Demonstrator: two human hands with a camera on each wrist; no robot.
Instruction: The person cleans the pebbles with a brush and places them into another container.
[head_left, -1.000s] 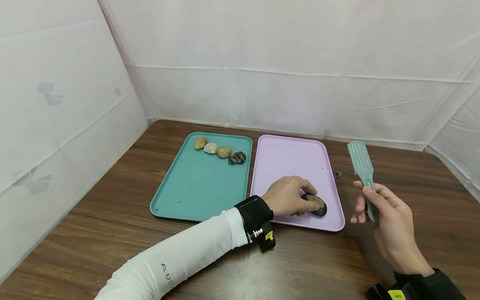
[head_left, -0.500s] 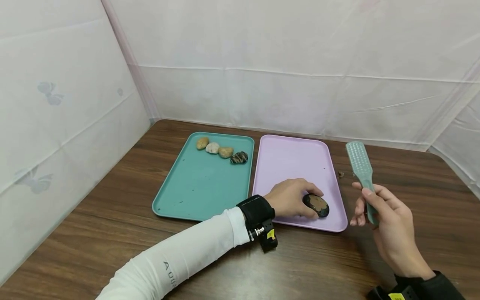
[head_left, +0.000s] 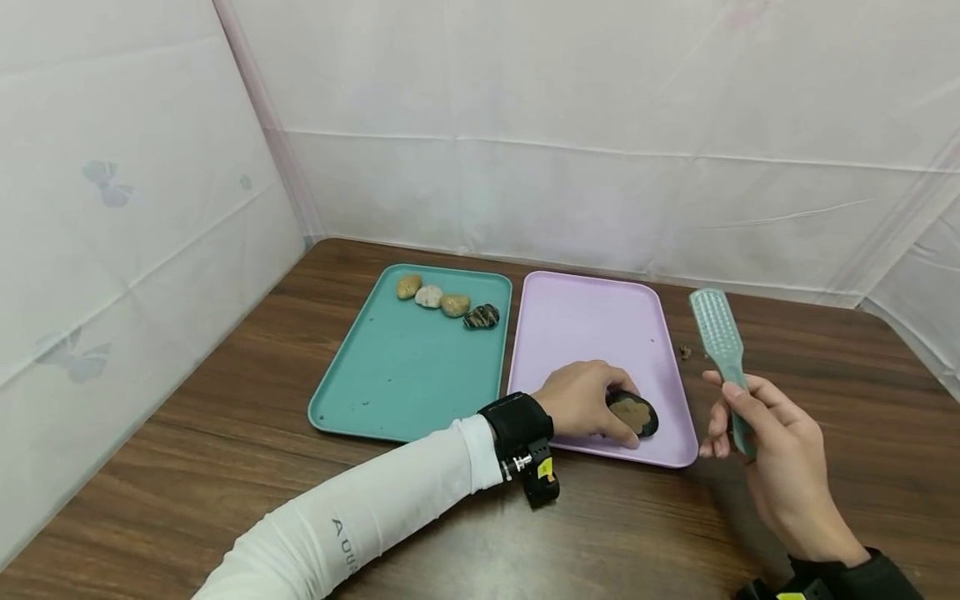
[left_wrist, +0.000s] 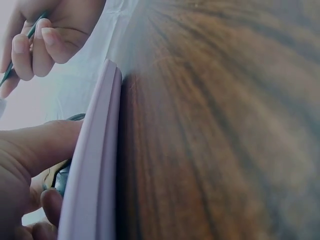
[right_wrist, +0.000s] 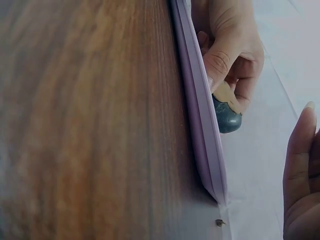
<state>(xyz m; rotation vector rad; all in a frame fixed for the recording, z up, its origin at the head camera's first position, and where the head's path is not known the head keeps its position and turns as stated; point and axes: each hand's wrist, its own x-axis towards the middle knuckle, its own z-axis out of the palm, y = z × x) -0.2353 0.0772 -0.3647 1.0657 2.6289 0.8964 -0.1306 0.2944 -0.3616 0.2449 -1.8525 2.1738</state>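
Observation:
My left hand (head_left: 588, 400) grips a dark stone (head_left: 647, 423) with a tan, muddy-looking patch (head_left: 628, 412) on top, low on the lilac tray (head_left: 592, 312). In the right wrist view the thumb and fingers are around the stone (right_wrist: 227, 121), just behind the tray's rim (right_wrist: 200, 95). My right hand (head_left: 780, 450) holds a pale green brush (head_left: 718, 329) by its handle, its flat, dotted head pointing up and away over the table, right of the tray. In the left wrist view this hand (left_wrist: 60, 35) shows curled fingers and the brush's thin edge.
Left of the lilac tray lies a teal tray (head_left: 408, 367). Several stones sit in a row at its back, including a white one (head_left: 428, 296) and a dark striped one (head_left: 482, 316). A small brown crumb (head_left: 684, 352) lies on the wooden table (head_left: 600, 525). White sheeting hangs behind.
My left fingers have shifted on the stone, the thumb now at its near edge, and its patch looks slightly turned. Crumbs seen beside the stone are now covered. The right hand is almost still.

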